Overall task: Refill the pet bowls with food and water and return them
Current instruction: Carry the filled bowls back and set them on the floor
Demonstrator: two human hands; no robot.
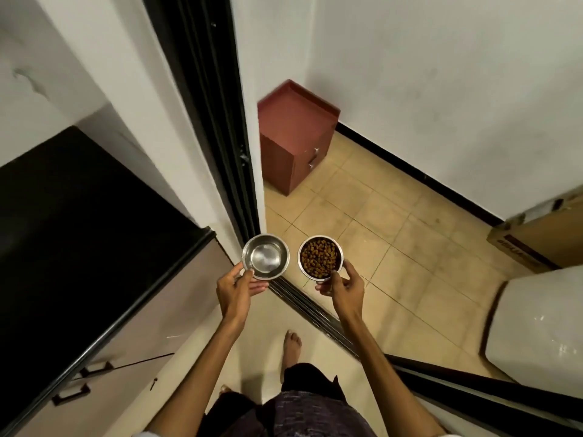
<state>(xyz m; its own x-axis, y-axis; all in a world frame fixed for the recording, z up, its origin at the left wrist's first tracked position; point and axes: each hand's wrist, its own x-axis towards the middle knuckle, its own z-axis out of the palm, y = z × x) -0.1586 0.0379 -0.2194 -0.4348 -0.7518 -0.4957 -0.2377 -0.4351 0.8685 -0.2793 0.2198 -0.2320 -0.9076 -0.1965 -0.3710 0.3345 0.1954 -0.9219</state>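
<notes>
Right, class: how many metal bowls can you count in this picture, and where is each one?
2. One bowl, with no food in it, is held by the left hand; the other bowl, full of brown pet food, is held by the right hand. None seem hidden.

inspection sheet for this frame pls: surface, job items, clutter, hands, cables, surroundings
Surface: tiled floor, sliding-door track crossing it.
Job's things: left steel bowl shiny inside, water not discernible; right steel bowl full of brown kibble.
Clutter: cardboard box by the wall.
Hands: left hand grips the left bowl's rim; right hand grips the kibble bowl.
Cables: nothing seen.
Surroundings: red cabinet in the corner, black countertop left, white appliance right.
</notes>
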